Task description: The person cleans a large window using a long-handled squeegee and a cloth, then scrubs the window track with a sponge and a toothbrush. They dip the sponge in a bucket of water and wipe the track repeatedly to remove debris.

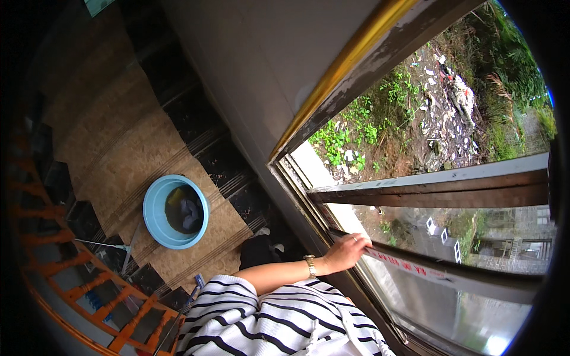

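Note:
My left hand (347, 252), with a gold-coloured watch on the wrist and a ring on a finger, reaches across my striped top. Its fingers are closed around the edge frame of a sliding window sash (414, 264), near the sash's end by the track. That frame bears red writing. The sash's glass is beside the hand, and another metal-edged frame (427, 180) crosses the opening above it in the picture. My right hand is out of view.
A light blue plastic basin (151, 213) with dark water and a greyish cloth (190, 212) stands on the brown tiled stairs (107, 147). A long-handled tool (104, 244) lies by the orange wooden railing (95, 285). Outside the window are plants and scattered rubbish (445, 115).

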Motion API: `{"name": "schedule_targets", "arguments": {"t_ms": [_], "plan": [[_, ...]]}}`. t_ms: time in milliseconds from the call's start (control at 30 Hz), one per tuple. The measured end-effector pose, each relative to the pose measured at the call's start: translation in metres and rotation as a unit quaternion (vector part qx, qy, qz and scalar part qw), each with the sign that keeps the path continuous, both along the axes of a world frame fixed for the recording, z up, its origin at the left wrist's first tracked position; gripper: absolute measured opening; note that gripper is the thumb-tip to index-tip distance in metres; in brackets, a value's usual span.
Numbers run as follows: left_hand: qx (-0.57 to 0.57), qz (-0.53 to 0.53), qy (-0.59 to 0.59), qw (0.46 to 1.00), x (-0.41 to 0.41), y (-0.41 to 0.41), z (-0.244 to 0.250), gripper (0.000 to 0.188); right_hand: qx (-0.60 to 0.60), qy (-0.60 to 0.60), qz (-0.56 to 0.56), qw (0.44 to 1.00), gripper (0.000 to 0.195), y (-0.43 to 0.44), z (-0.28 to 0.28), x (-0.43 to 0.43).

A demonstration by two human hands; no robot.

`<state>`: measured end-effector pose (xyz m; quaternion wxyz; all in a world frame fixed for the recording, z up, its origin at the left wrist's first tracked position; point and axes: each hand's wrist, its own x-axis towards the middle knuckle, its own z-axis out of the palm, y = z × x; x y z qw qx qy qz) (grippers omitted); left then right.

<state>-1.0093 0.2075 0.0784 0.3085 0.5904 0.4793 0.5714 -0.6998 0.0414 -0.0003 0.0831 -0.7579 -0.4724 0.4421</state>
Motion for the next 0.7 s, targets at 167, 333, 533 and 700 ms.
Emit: {"name": "schedule_targets", "arguments": {"t_ms": [167,333,533,700], "plan": [[0.022,-0.119,-0.022,0.992,0.047,-0.001,-0.004,0.018,-0.008,-0.030,0.031,0.999,0.023,0.008,0.023,-0.025],[0.116,-0.078,-0.101,0.985,0.025,-0.003,0.017,0.019,0.016,-0.021,0.143,0.989,0.021,0.031,0.060,-0.054],[0.204,0.198,-0.090,0.954,-0.070,0.052,0.066,0.039,0.433,-0.092,0.326,0.835,0.011,0.137,0.187,-0.193],[0.207,0.226,-0.081,0.948,-0.095,0.078,0.060,0.049,0.638,-0.097,0.440,0.624,0.015,0.199,0.289,-0.261]]}}
